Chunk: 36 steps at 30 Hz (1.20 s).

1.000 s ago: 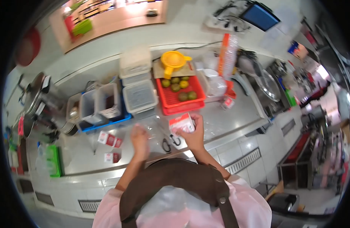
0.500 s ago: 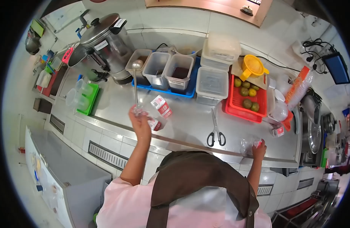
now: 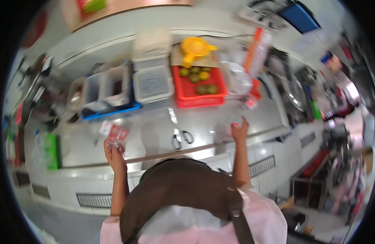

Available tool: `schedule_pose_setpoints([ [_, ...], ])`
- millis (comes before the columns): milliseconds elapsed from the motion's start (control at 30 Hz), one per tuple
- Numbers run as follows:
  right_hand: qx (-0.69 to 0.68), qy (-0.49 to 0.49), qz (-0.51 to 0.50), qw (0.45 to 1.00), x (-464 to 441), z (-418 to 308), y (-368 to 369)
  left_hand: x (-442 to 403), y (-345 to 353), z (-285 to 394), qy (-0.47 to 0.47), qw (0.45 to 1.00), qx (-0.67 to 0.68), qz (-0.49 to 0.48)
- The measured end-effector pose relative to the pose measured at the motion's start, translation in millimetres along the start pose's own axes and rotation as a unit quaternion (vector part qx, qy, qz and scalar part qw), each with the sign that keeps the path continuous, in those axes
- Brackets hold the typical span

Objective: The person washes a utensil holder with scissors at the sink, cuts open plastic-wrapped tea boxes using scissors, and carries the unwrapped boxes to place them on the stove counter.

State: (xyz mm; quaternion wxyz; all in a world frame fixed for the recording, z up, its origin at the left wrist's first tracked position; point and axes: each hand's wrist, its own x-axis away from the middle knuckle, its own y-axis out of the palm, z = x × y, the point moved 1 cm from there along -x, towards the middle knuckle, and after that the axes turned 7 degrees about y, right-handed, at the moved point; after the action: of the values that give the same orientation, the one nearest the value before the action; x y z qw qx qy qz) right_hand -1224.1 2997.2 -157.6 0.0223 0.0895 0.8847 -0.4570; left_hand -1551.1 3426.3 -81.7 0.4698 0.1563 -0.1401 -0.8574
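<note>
My left hand (image 3: 114, 150) is closed round crumpled clear plastic (image 3: 113, 144) over the front edge of the steel counter. Just behind it lie red-and-white cartons (image 3: 115, 131), blurred by motion. At the right, my right hand (image 3: 239, 131) is closed on a clear plastic bag (image 3: 224, 132). A small red patch shows at its fingers; I cannot make out what it belongs to. Scissors (image 3: 177, 132) with black handles lie on the counter between my hands, apart from both. Another red-and-white carton (image 3: 251, 103) sits behind my right hand.
A red basket (image 3: 200, 101) of green and yellow citrus stands at the back, with a yellow juicer (image 3: 195, 46) above it. Lidded tubs (image 3: 153, 85) and a blue tray (image 3: 112, 113) of containers stand left of it. Another person's arm (image 3: 345, 87) shows at far right.
The view has swung right, so the counter items appear further left and blurred. Both hands still hold clear plastic; my left hand is now nearer the counter's front edge.
</note>
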Motion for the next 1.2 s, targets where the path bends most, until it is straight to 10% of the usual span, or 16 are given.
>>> schedule_pose_setpoints([
  [267, 0.058, 0.036, -0.183, 0.981, -9, 12, -12, 19, 143, 24, 0.008, 0.973, -0.103, -0.206],
  [433, -0.173, -0.058, 0.129, 0.975, 14, -67, -55, -13, 99, 53, 0.031, 0.994, 0.004, -0.109],
  [567, -0.175, -0.116, -0.292, 0.933, 97, -182, -7, -28, 79, 73, 0.067, 0.995, 0.023, -0.076],
  [633, -0.229, -0.269, -0.487, 0.799, 135, -198, 64, -21, 89, 83, 0.041, 0.996, 0.032, -0.073],
  [767, -0.247, -0.405, -0.419, 0.774, 174, -206, 121, -4, 96, 68, 0.054, 0.990, 0.028, -0.126],
  [867, -0.313, -0.126, -0.582, 0.740, 153, -230, 51, 1, 97, 43, 0.011, 0.986, 0.027, -0.164],
  [1000, -0.537, 0.266, -0.748, 0.285, 136, -223, -7, 16, 143, 0, 0.042, 0.945, -0.172, -0.274],
  [1200, -0.557, 0.108, -0.474, 0.673, 84, -135, -19, 24, 237, -1, 0.167, 0.747, -0.363, -0.531],
])
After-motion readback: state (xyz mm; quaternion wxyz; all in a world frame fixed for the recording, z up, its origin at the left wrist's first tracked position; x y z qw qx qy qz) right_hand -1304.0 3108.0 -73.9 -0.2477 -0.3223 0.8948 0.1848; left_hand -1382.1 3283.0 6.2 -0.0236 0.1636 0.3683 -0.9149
